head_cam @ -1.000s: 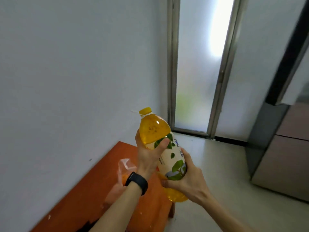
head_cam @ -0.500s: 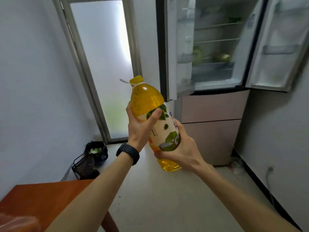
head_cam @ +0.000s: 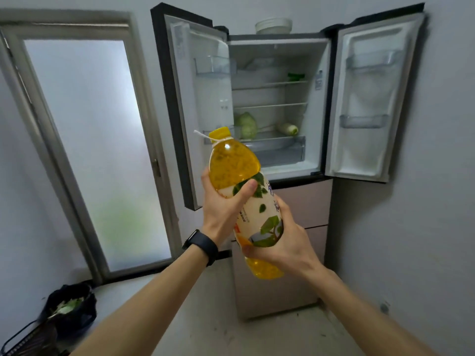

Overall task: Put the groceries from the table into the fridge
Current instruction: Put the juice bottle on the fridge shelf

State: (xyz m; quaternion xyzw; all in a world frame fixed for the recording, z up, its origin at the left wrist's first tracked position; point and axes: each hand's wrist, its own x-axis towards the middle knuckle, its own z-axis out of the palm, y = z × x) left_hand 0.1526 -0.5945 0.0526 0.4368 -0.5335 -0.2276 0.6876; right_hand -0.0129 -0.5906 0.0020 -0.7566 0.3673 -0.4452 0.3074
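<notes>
Large clear plastic bottle of yellow-orange liquid, yellow cap, white label with green leaves: held up in the air by both hands, tilted with the cap toward the far left. It is in front of the fridge, not inside it. Left hand grips the bottle at the top of the label, thumb across the front, fingers wrapped behind. Right hand clasps the lower label from the right, fingers curled round it; the bottle's base sticks out below. Black band on the left wrist.

Far side: tall fridge with pinkish drawer fronts, both upper doors swung wide. Pale green cabbage on the lowest shelf at left, long white-and-green vegetable lying to its right, apart from it. Small green item on the top shelf, too blurred to tell. Stack of white bowls on the fridge top.

Left of the fridge: frosted glass door. Near left, on the floor: dark bag with green scraps, black wire basket just beside it.
</notes>
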